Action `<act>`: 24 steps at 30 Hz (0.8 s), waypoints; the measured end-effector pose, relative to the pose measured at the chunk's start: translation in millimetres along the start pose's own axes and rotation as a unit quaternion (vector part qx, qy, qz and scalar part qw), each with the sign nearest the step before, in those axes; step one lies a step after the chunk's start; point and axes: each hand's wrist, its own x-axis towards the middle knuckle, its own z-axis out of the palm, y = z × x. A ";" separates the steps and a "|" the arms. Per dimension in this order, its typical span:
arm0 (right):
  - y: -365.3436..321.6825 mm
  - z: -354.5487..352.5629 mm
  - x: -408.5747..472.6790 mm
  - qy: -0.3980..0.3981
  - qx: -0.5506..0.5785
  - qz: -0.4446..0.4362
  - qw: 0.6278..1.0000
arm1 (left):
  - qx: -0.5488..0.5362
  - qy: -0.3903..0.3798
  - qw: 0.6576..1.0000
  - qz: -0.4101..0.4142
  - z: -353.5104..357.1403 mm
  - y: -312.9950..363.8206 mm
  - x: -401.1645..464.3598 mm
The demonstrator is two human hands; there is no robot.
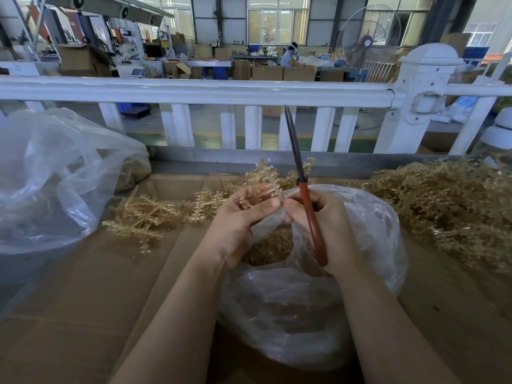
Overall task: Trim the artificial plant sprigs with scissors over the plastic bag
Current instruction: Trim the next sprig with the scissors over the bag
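My left hand [243,214] grips a tan plastic sprig [266,176] that sticks up and away above the clear plastic bag [368,225]. My right hand [321,220] holds red-handled scissors [307,206], blades together and pointing up past the sprig. Fingertips of both hands meet at the sprig's stem, over the bag's mouth. Tan trimmings [271,248] lie inside the bag.
Loose sprigs [149,214] lie on the cardboard-covered table [83,300] to the left; a big heap of sprigs [448,203] lies to the right. A large clear bag [50,176] stands at far left. A white railing [194,90] runs behind the table.
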 end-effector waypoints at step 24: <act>14.9 -8.3 4.0 -0.038 -0.189 -0.089 0.977 | 0.174 0.076 0.968 0.162 -14.4 2.5 3.5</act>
